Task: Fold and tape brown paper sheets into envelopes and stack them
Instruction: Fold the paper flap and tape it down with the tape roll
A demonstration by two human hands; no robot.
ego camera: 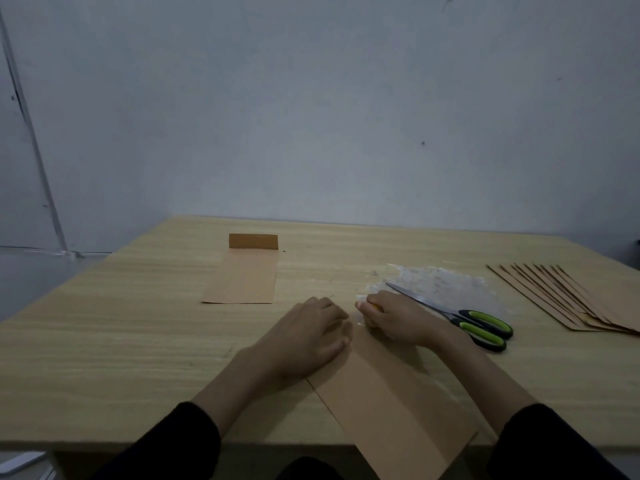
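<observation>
Folded paper lies under left hand and right hand.

The table was pale yellowish wood with fine streaked grain running across it. The paper sheet in front was plain mid-brown, as were the fanned stack of sheets and the envelope, whose raised flap looked a darker orange-brown. The scissors had bright green handles edged in black and silver-grey blades. They lay on a clear, whitish-glinting film. A small orange-yellow thing showed in the right hand. The sleeves were black and the wall a dull blue-grey.
</observation>
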